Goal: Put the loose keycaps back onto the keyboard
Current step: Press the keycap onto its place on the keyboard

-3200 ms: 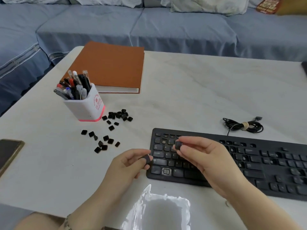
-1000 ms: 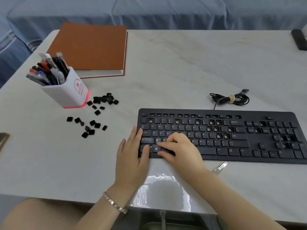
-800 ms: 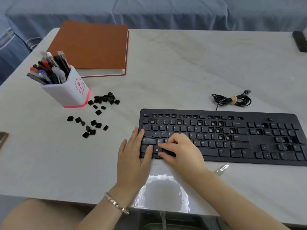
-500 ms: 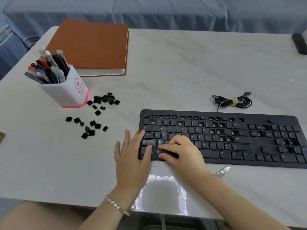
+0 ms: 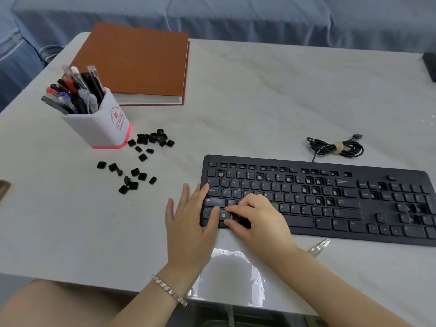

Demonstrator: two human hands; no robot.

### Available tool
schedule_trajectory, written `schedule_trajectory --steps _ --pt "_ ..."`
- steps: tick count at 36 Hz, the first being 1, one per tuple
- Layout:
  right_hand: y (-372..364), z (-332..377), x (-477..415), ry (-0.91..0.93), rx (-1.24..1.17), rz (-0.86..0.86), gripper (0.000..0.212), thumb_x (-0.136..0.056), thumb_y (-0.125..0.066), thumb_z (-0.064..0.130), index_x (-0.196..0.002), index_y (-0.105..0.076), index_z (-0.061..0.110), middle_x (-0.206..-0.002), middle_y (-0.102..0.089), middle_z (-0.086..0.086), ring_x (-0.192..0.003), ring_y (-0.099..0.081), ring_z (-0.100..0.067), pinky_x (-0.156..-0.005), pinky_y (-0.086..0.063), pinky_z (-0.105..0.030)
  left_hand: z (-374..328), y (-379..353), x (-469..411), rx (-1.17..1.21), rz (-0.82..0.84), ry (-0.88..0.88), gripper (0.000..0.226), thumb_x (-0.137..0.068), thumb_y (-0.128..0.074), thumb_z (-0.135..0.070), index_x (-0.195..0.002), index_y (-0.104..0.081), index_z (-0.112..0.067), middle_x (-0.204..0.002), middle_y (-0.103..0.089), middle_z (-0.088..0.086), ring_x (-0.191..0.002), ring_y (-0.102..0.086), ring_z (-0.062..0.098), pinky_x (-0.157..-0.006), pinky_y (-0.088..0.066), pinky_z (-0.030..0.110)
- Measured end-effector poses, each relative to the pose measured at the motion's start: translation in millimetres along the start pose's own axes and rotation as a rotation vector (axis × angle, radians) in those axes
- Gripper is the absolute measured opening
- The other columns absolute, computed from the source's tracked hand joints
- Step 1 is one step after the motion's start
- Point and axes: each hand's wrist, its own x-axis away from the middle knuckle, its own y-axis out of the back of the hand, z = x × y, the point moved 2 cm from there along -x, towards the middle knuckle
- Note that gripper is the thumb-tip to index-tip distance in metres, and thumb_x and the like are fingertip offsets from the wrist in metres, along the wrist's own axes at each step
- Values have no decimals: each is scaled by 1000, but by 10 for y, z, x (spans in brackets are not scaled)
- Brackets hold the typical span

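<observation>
The black keyboard (image 5: 330, 234) lies at the near right of the white table, with several empty key sockets in its upper rows and number pad. My left hand (image 5: 188, 223) lies flat on the keyboard's left end, fingers straight and thumb on the bottom-left key. My right hand (image 5: 257, 220) is curled over the bottom row, its index finger and thumb pinching a black keycap (image 5: 236, 217) down beside the Windows key. Loose black keycaps lie in a pile (image 5: 153, 138) next to the pen holder and in a scattered group (image 5: 132, 179) left of the keyboard.
A white pen holder (image 5: 99, 128) full of pens stands at the left, with a brown notebook (image 5: 134, 62) behind it. The keyboard's coiled cable (image 5: 337, 148) lies beyond it. A metal hair clip (image 5: 318, 247) rests at the keyboard's front edge. A blue sofa runs behind the table.
Both hands came down from holding keycaps in the air to the keyboard's bottom-left corner. Over the last second they stayed there, and my left fingers spread slightly.
</observation>
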Motion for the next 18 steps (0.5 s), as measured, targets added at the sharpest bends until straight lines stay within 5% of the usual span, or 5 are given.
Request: schedule_trajectory --steps 5,18 --pt "23 -32 23 50 12 -36 31 -74 -50 37 -86 -73 19 -72 -53 8 -75 -43 -8 -59 -40 -19 -4 -2 3 -8 -14 -15 61 -85 -26 -57 -138 -41 -31 -142 -43 -15 -135 -1 -12 -114 9 24" --pt "35 -55 19 -18 -82 -8 23 -69 -70 22 -91 -74 15 -71 -48 14 -74 -44 -4 -65 -38 -11 2 -7 5 -4 -24 -17 60 -87 -22 -54 -139 -41 -30 -143 -45 -11 -137 -4 -9 -116 5 28"
